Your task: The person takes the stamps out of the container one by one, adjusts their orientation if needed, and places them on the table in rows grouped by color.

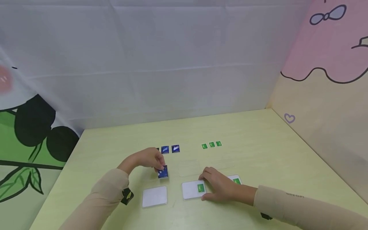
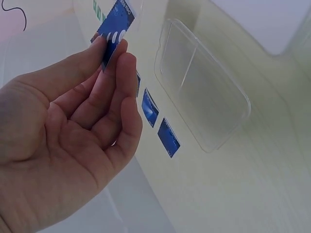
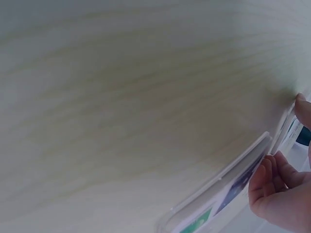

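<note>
My left hand (image 1: 149,158) pinches a small blue packet (image 1: 162,172) between thumb and fingertips, raised over the table. In the left wrist view this packet has a serrated edge, white lettering and pale oval marks. On the right, my right hand (image 1: 219,185) holds a flat white case (image 1: 189,190) by its two long edges, thumb on the near side and fingers on the far side. A green packet (image 1: 201,187) shows at that case's right end. Another case (image 1: 234,177) with a green packet lies partly hidden behind the right hand.
Blue packets (image 1: 175,149) lie in a row at the back left, and three green packets (image 1: 212,144) at the back right. A clear plastic lid (image 2: 201,92) lies between the rows and the cases. Nearer me is a plain white case (image 1: 154,196). A white curtain (image 1: 178,80) hangs behind the table.
</note>
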Tool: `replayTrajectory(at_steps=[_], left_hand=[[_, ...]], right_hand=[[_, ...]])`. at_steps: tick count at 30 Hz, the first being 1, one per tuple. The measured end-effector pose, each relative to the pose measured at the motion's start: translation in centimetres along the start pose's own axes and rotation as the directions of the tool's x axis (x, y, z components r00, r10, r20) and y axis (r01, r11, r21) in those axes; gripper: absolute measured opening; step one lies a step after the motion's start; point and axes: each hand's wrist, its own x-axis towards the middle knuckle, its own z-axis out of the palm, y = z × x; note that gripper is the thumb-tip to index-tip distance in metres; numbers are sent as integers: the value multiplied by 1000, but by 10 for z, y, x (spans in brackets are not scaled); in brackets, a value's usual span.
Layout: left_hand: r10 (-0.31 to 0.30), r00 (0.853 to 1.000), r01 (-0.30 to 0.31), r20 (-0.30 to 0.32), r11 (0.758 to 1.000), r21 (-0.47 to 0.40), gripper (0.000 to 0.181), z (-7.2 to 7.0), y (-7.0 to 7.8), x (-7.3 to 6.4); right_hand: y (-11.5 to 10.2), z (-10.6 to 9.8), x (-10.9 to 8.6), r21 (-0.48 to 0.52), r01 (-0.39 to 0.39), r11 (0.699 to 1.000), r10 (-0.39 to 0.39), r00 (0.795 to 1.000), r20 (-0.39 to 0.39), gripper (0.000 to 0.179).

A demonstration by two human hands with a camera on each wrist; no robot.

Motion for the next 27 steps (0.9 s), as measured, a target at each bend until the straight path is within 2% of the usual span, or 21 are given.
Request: replayTrajectory(at_steps=[9,27], left_hand=[[-21,1000,21,-5,1000,-15,4,-4,2,-3],[-30,999,30,-10,999,-15,5,-5,-5,-1]], right_hand=[[0,-1,1,10,-5,1000,5,1000,8,55],[3,2,0,3,11,1000,-11,1000,-4,54]])
